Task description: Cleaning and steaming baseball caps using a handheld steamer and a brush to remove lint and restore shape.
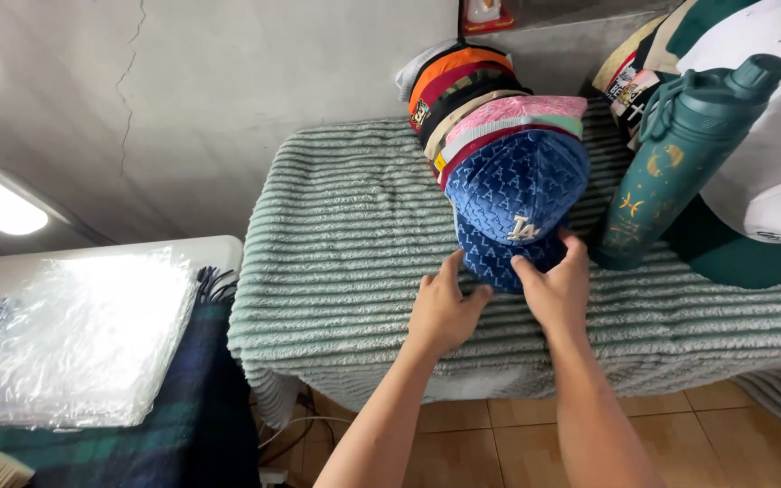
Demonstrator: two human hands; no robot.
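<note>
2 bare hands meet at the near end of a nested row of caps on a pale green ribbed blanket (336,226). from the head view, the left hand (443,312) rests on the blanket with its fingers loosely together, tips touching the near left edge of the blue patterned cap (517,203). the right hand (555,285) pinches that cap's near edge, thumb on top, fingers curled around the right side. this cap sits at the front of the cap stack (467,95), which runs away toward the far wall. a teal bottle (671,172) leans just right of the right hand, against white and green fabric. at far left lie a clear plastic sheet (74,334) and a plaid cloth (192,425). risk, as i judge it: tugging the blue cap could drag the nested stack askew, or the right wrist could knock the leaning bottle over.
</note>
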